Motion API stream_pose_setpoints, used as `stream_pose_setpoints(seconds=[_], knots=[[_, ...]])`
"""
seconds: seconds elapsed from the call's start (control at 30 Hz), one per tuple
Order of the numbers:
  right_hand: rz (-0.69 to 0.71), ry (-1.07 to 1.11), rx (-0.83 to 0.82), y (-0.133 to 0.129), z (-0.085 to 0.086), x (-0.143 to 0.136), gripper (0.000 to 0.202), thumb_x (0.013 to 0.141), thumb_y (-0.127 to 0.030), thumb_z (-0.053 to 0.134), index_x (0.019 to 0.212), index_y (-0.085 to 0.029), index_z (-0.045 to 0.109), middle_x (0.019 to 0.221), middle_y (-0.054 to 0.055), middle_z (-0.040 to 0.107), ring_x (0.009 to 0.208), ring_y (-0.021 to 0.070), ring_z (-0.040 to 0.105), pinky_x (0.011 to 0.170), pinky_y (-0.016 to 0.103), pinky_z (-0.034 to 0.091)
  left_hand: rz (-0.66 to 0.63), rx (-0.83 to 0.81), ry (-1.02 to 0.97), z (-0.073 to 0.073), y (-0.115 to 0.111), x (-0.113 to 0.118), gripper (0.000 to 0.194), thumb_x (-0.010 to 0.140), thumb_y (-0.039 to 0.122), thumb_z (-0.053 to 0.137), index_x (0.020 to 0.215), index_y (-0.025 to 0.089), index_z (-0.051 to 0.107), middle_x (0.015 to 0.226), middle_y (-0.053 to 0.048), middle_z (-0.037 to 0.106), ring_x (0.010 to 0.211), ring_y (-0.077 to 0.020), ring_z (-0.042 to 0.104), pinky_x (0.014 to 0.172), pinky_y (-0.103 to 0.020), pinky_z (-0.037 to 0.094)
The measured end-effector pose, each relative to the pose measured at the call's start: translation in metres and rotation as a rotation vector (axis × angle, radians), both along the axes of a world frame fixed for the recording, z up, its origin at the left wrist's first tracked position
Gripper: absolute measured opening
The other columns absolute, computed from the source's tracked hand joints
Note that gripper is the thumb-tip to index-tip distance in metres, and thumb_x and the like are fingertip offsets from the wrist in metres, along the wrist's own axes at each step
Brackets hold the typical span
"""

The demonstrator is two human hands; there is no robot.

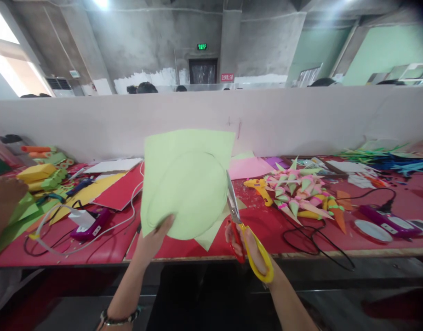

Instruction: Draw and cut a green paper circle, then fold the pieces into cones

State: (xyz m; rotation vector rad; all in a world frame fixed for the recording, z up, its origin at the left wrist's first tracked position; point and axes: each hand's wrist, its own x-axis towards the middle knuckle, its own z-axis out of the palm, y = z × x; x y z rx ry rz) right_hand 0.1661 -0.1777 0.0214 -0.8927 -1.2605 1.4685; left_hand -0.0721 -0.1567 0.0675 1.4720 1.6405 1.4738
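My left hand [155, 242] pinches the lower left part of a pale green sheet [189, 184], which is held up above the table. A round outline is drawn on the sheet, and its lower edge follows that curve. My right hand [251, 248] is closed round the handles of a pair of scissors [237, 216], one handle red and the other yellow. The blades point up and meet the right edge of the sheet near the outline. Below the sheet a pale green offcut [208, 235] shows.
To the right lie a yellow glue gun [260, 187], a heap of pink and green paper cones [301, 188], a purple power strip [391, 220] and a white dish [373, 231]. Leftward are a red sheet [119, 191], another purple power strip [90, 225] and another person's hand [6, 191]. A white partition [287, 119] stands behind.
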Motion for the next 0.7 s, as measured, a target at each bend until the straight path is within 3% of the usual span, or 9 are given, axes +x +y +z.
stream_pose_setpoints(seconds=[0.1, 0.2, 0.27, 0.47, 0.7], knots=[[-0.022, -0.016, 0.0, -0.004, 0.005, -0.003, 0.056, 0.076, -0.07, 0.029, 0.071, -0.017, 0.047, 0.047, -0.007, 0.032, 0.039, 0.0053, 0.026, 0.039, 0.02, 0.022, -0.015, -0.019, 0.019, -0.001, 0.001, -0.004, 0.037, 0.063, 0.035, 0.063, 0.095, 0.018, 0.066, 0.1, -0.006, 0.067, 0.102, -0.026, 0.058, 0.09, -0.035, 0.047], [-0.058, 0.024, -0.01, -0.005, 0.004, -0.006, 0.057, 0.075, -0.071, 0.029, 0.072, -0.017, 0.047, 0.051, -0.006, 0.04, 0.037, 0.0036, 0.025, 0.038, 0.019, 0.021, -0.068, -0.068, 0.034, -0.004, 0.003, -0.008, 0.03, 0.064, 0.039, 0.063, 0.081, 0.016, 0.07, 0.085, -0.007, 0.071, 0.094, -0.0288, 0.062, 0.082, -0.036, 0.051], [-0.068, 0.053, -0.015, -0.004, 0.0, -0.006, 0.057, 0.076, -0.07, 0.028, 0.071, -0.017, 0.047, 0.051, -0.006, 0.04, 0.036, 0.0031, 0.025, 0.036, 0.019, 0.021, -0.029, -0.075, 0.053, -0.008, 0.006, -0.012, 0.027, 0.063, 0.04, 0.065, 0.074, 0.017, 0.07, 0.077, -0.007, 0.071, 0.094, -0.0299, 0.061, 0.082, -0.036, 0.051], [-0.093, -0.006, 0.019, -0.002, -0.011, -0.004, 0.056, 0.081, -0.065, 0.025, 0.064, -0.016, 0.046, 0.042, -0.007, 0.035, 0.031, 0.003, 0.024, 0.032, 0.018, 0.02, 0.052, -0.094, -0.058, -0.014, 0.015, -0.016, 0.033, 0.066, 0.044, 0.062, 0.078, 0.014, 0.069, 0.083, -0.009, 0.07, 0.094, -0.0273, 0.061, 0.078, -0.031, 0.051], [-0.132, -0.062, -0.011, -0.005, -0.008, -0.006, 0.055, 0.081, -0.064, 0.026, 0.066, -0.016, 0.047, 0.043, -0.005, 0.043, 0.029, 0.0018, 0.026, 0.031, 0.017, 0.021, 0.178, 0.049, -0.006, -0.001, 0.014, -0.006, 0.036, 0.074, 0.043, 0.054, 0.085, 0.011, 0.065, 0.085, -0.009, 0.069, 0.085, -0.0225, 0.063, 0.073, -0.028, 0.049]])
